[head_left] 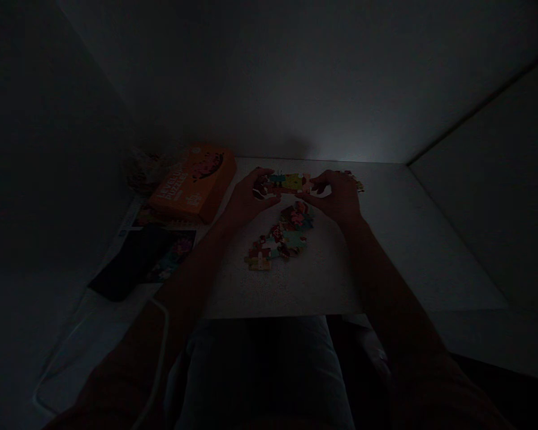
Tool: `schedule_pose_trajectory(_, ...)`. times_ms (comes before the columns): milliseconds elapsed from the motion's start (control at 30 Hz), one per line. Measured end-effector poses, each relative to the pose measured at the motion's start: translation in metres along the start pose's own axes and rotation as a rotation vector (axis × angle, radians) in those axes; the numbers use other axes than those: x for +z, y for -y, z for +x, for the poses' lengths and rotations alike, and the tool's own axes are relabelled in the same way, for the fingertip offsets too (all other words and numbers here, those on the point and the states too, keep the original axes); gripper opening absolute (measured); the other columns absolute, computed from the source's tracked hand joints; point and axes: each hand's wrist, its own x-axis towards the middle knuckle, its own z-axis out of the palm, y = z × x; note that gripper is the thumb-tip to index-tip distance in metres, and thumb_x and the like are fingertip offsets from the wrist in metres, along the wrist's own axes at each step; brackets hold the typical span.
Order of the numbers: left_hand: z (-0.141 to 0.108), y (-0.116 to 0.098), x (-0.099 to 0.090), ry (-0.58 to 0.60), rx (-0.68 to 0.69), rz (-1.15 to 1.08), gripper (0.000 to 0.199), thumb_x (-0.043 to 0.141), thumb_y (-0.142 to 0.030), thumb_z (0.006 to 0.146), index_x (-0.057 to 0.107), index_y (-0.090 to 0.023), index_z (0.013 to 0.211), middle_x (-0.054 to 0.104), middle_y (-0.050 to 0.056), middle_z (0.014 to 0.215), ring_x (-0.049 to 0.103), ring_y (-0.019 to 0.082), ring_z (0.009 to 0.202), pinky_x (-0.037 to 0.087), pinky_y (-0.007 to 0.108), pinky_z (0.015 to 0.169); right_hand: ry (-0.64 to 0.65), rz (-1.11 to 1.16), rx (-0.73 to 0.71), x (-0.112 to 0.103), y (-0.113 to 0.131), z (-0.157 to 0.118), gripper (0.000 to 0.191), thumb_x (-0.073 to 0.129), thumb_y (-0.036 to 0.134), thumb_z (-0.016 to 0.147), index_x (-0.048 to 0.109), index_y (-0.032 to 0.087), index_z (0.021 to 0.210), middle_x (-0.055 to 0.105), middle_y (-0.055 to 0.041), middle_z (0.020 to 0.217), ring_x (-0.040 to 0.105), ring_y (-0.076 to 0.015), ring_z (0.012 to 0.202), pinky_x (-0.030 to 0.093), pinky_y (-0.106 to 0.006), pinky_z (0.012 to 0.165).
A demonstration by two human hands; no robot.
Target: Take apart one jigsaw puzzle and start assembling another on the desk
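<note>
In the dim head view, a joined strip of puzzle pieces (289, 182) lies near the back of the white table. My left hand (247, 197) grips its left end between thumb and fingers. At its right end my right hand (338, 194) pinches the strip in the same way. Loose, colourful puzzle pieces (280, 236) lie in a heap on the table just below the strip. More pieces (357, 181) show behind my right hand, partly hidden by it.
An orange puzzle box (195, 182) stands at the back left, beside a clear plastic bag (146, 170). In front of it are a dark object (132, 260) and a printed sheet (174, 254). A white cable (165, 334) crosses my left forearm. Walls border the table (287, 295).
</note>
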Motion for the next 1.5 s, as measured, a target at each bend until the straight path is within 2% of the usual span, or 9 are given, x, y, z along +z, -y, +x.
schedule_pose_trajectory(133, -0.001, 0.002, 0.000, 0.000, 0.031, 0.002, 0.065, 0.099, -0.035, 0.078, 0.074, -0.025, 0.137, 0.078, 0.006, 0.117, 0.068, 0.015, 0.085, 0.057, 0.029, 0.077, 0.011, 0.014, 0.004, -0.001, 0.001, 0.000, 0.040, 0.093, 0.061, 0.088, 0.069, 0.030, 0.096, 0.081, -0.0031, 0.088, 0.077, -0.0308, 0.078, 0.054, -0.055, 0.097)
schedule_pose_trajectory(300, -0.001, 0.002, 0.000, -0.005, -0.001, 0.019, 0.065, 0.099, -0.032, 0.077, 0.073, -0.027, 0.137, 0.078, 0.004, 0.115, 0.067, 0.015, 0.084, 0.056, 0.028, 0.075, 0.001, 0.007, 0.002, -0.001, 0.002, 0.000, 0.040, 0.093, 0.061, 0.088, 0.070, 0.030, 0.097, 0.081, -0.0017, 0.087, 0.077, -0.0300, 0.078, 0.054, -0.054, 0.097)
schedule_pose_trajectory(533, -0.002, 0.003, 0.003, 0.021, 0.052, 0.061, 0.062, 0.099, -0.030, 0.079, 0.073, -0.028, 0.135, 0.077, 0.002, 0.115, 0.065, 0.014, 0.084, 0.054, 0.027, 0.075, 0.004, 0.018, -0.052, 0.004, 0.006, -0.003, 0.051, 0.088, 0.076, 0.092, 0.069, 0.029, 0.099, 0.080, -0.0035, 0.089, 0.076, -0.0290, 0.081, 0.055, -0.050, 0.094)
schedule_pose_trajectory(667, -0.002, 0.004, 0.004, 0.060, 0.052, 0.078, 0.063, 0.099, -0.030, 0.079, 0.072, -0.028, 0.135, 0.075, 0.001, 0.113, 0.067, 0.015, 0.089, 0.054, 0.026, 0.075, 0.031, 0.039, -0.073, 0.011, 0.013, -0.004, 0.055, 0.087, 0.079, 0.092, 0.071, 0.027, 0.101, 0.081, -0.0063, 0.097, 0.077, -0.0276, 0.080, 0.056, -0.050, 0.095)
schedule_pose_trajectory(800, -0.002, 0.004, 0.005, 0.045, 0.049, 0.068, 0.063, 0.101, -0.031, 0.078, 0.071, -0.028, 0.134, 0.074, 0.000, 0.109, 0.068, 0.015, 0.089, 0.054, 0.026, 0.075, 0.106, 0.144, -0.100, 0.013, 0.013, -0.003, 0.050, 0.086, 0.072, 0.096, 0.076, 0.026, 0.111, 0.084, -0.0100, 0.111, 0.079, -0.0273, 0.080, 0.059, -0.049, 0.091)
schedule_pose_trajectory(900, -0.003, 0.003, 0.005, 0.026, 0.042, 0.066, 0.060, 0.100, -0.033, 0.080, 0.071, -0.028, 0.133, 0.074, 0.000, 0.110, 0.068, 0.015, 0.091, 0.054, 0.026, 0.076, 0.174, 0.220, -0.100, 0.012, 0.009, -0.002, 0.039, 0.089, 0.058, 0.098, 0.078, 0.026, 0.118, 0.085, -0.0107, 0.120, 0.080, -0.0267, 0.080, 0.062, -0.048, 0.087)
schedule_pose_trajectory(1067, -0.005, 0.000, 0.004, 0.043, 0.010, 0.080, 0.062, 0.101, -0.034, 0.080, 0.071, -0.027, 0.134, 0.074, 0.002, 0.111, 0.068, 0.016, 0.090, 0.056, 0.027, 0.078, 0.199, 0.253, -0.059, 0.012, 0.005, -0.002, 0.030, 0.089, 0.036, 0.091, 0.080, 0.026, 0.118, 0.085, -0.0088, 0.117, 0.079, -0.0262, 0.080, 0.064, -0.046, 0.082)
schedule_pose_trajectory(1300, -0.004, -0.003, 0.004, 0.051, -0.028, 0.053, 0.059, 0.101, -0.037, 0.080, 0.072, -0.025, 0.130, 0.076, 0.003, 0.109, 0.070, 0.016, 0.090, 0.057, 0.028, 0.078, 0.194, 0.269, -0.032, 0.014, 0.006, -0.003, 0.032, 0.085, 0.033, 0.090, 0.080, 0.025, 0.121, 0.084, -0.0106, 0.123, 0.078, -0.0251, 0.081, 0.065, -0.045, 0.082)
schedule_pose_trajectory(1500, -0.003, 0.001, 0.005, 0.083, -0.073, -0.034, 0.061, 0.104, -0.041, 0.078, 0.072, -0.022, 0.126, 0.079, 0.005, 0.106, 0.074, 0.018, 0.089, 0.060, 0.030, 0.078, 0.227, 0.266, -0.010, 0.013, 0.003, -0.003, 0.033, 0.091, 0.045, 0.091, 0.079, 0.025, 0.115, 0.083, -0.0109, 0.121, 0.077, -0.0256, 0.082, 0.065, -0.046, 0.083)
